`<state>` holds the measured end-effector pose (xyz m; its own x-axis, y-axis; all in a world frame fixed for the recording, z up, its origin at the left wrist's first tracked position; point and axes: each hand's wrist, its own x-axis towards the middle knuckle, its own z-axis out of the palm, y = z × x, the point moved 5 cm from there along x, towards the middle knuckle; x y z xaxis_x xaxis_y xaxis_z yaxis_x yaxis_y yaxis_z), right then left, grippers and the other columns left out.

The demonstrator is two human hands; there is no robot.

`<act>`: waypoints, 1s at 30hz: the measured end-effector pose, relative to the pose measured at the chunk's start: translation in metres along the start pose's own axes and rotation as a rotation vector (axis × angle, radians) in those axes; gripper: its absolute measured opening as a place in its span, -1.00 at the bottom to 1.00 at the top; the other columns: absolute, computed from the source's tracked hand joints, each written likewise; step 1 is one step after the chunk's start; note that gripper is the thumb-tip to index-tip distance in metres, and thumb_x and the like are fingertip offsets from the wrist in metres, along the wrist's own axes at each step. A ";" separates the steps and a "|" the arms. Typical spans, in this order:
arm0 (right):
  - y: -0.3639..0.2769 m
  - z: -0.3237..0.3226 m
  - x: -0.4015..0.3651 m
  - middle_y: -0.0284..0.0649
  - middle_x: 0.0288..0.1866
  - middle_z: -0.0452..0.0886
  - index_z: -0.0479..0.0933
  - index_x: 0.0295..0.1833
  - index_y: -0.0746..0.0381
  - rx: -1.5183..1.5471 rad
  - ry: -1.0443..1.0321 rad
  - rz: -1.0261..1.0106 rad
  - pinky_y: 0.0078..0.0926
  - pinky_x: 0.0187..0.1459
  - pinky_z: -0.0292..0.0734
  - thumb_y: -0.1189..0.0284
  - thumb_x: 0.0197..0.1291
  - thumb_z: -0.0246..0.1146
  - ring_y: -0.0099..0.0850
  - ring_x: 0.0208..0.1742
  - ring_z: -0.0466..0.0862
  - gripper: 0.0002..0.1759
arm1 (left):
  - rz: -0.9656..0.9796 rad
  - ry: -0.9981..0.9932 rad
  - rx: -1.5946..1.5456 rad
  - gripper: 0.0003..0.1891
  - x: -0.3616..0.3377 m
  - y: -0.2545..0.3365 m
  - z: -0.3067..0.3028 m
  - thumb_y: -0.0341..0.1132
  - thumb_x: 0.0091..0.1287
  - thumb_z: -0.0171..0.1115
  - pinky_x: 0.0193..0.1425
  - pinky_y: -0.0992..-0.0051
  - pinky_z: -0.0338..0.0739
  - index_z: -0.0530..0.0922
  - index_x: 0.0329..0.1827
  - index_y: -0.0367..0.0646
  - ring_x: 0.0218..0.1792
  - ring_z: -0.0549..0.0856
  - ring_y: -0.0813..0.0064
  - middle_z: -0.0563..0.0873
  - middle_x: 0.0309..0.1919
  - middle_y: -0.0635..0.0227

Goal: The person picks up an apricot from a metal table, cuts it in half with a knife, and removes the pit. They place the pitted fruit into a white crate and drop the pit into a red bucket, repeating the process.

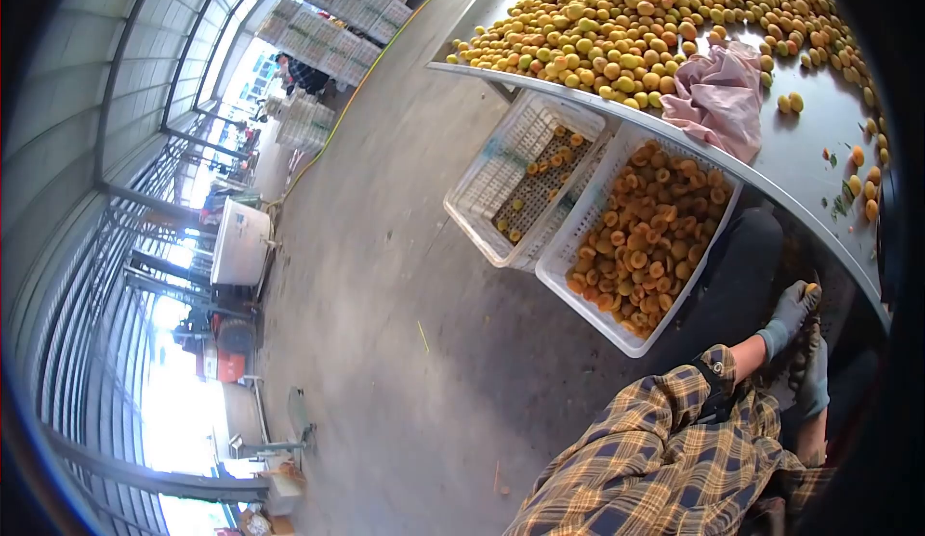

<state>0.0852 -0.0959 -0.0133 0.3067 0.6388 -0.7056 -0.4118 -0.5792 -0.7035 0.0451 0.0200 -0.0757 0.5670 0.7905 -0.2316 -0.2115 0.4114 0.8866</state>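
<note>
My left hand [793, 309], in a grey-blue work glove, is low at the right, below the table edge. Its fingers are closed around an orange apricot [811, 290], of which only a small part shows. Just below it in the view is my right hand [815, 383], gloved as well. A dark braided strand [800, 355] hangs across it, and its fingers are hidden. Left of my hands, beside a dark trouser leg [737, 261], a white plastic crate [631, 345] holds many halved apricots [650, 237].
Whole apricots [617, 35] are heaped on a metal table [805, 141], with a pink cloth [715, 98] at its edge. A second white crate [469, 216] holds a few apricots. Stacked crates [332, 30] stand farther back, near a yellow hose [339, 117] on concrete.
</note>
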 end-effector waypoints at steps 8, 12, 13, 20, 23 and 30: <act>0.016 -0.023 0.029 -0.43 -0.15 0.50 0.43 0.02 0.25 -0.199 -0.253 -0.366 -0.66 -0.15 0.41 0.14 0.43 -0.06 -0.65 -0.18 0.45 -0.61 | 0.014 -0.013 -0.391 -0.74 0.006 -0.020 0.012 -0.09 0.38 0.15 -0.35 0.54 0.42 0.46 -0.28 -0.11 -0.45 0.46 0.65 0.49 -0.52 0.51; 0.040 -0.037 0.058 -0.40 -0.10 0.52 0.43 0.07 0.27 -0.137 -0.173 -0.521 -0.60 -0.10 0.44 0.27 0.44 -0.07 -0.60 -0.13 0.49 -0.67 | -0.522 -0.103 -0.774 -0.69 -0.022 -0.005 0.020 0.08 0.36 0.09 -0.43 0.51 0.43 0.46 -0.31 0.04 -0.51 0.49 0.60 0.53 -0.51 0.52; 0.045 -0.038 0.062 -0.40 -0.09 0.53 0.44 0.08 0.27 -0.151 -0.111 -0.569 -0.60 -0.09 0.44 0.29 0.44 -0.07 -0.59 -0.12 0.50 -0.68 | -0.526 -0.115 -0.770 -0.69 -0.023 0.000 0.017 0.08 0.36 0.09 -0.43 0.51 0.43 0.46 -0.31 0.04 -0.51 0.49 0.60 0.53 -0.51 0.52; -0.048 0.022 -0.015 -0.29 -0.23 0.62 0.52 -0.10 0.30 -0.370 -0.217 -0.408 -0.52 -0.15 0.51 0.45 0.09 0.16 -0.54 -0.23 0.54 -0.74 | -0.023 -0.089 0.113 -0.85 -0.026 0.054 -0.007 -0.21 0.38 0.11 -0.19 0.52 0.49 0.55 -0.18 -0.07 -0.33 0.51 0.67 0.57 -0.35 0.48; -0.003 0.000 0.022 -0.19 -0.27 0.66 0.55 -0.16 0.33 -0.193 0.013 -0.372 -0.40 -0.17 0.51 0.46 0.22 0.09 -0.50 -0.22 0.56 -0.81 | -0.071 -0.167 -0.154 -0.76 -0.026 0.046 -0.002 -0.20 0.39 0.13 -0.14 0.48 0.55 0.54 -0.02 -0.13 -0.28 0.60 0.56 0.63 -0.28 0.42; 0.003 0.004 0.012 0.15 -0.26 0.58 0.48 -0.11 0.35 -0.445 0.269 -0.558 -0.23 -0.18 0.47 0.11 0.36 0.02 0.04 -0.18 0.61 -0.54 | -0.544 -0.249 -0.668 -0.60 -0.018 -0.002 0.006 0.02 0.36 0.09 -0.12 0.35 0.55 0.52 -0.02 -0.15 -0.25 0.63 0.35 0.67 -0.30 0.28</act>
<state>0.0841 -0.0879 -0.0231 0.5898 0.7846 -0.1914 0.2329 -0.3922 -0.8899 0.0398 0.0023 -0.0710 0.8638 0.3196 -0.3894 -0.2379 0.9402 0.2439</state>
